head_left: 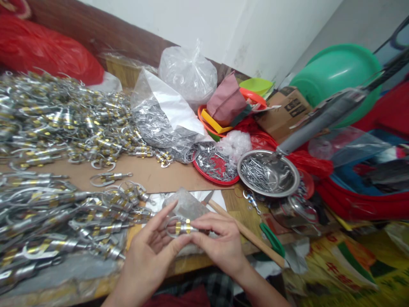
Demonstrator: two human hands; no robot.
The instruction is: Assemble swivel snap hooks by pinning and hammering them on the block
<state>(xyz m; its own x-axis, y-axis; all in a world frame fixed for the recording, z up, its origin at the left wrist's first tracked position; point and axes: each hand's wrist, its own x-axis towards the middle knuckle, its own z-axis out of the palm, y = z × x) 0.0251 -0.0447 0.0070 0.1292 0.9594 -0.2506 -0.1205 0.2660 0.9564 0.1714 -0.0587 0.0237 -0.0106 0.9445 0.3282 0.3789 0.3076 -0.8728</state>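
Between my two hands, above the table's front edge, is a silver metal fitting (182,226) with gold-coloured bands and a curved hook at its left end. My left hand (153,251) has its thumb against the fitting, with the fingers curved behind the hook end. My right hand (220,241) pinches the fitting's right end between thumb and fingers, which hide that end. Just behind my hands, a grey block (185,204) rests on white paper (220,199).
Piles of similar fittings (60,115) cover the left side. Behind are a red tray (219,182) of small metal parts and a steel bowl (289,175) of pins. A wooden handle (252,236) and green-handled tool (271,241) lie right, near a grey tool (322,119).
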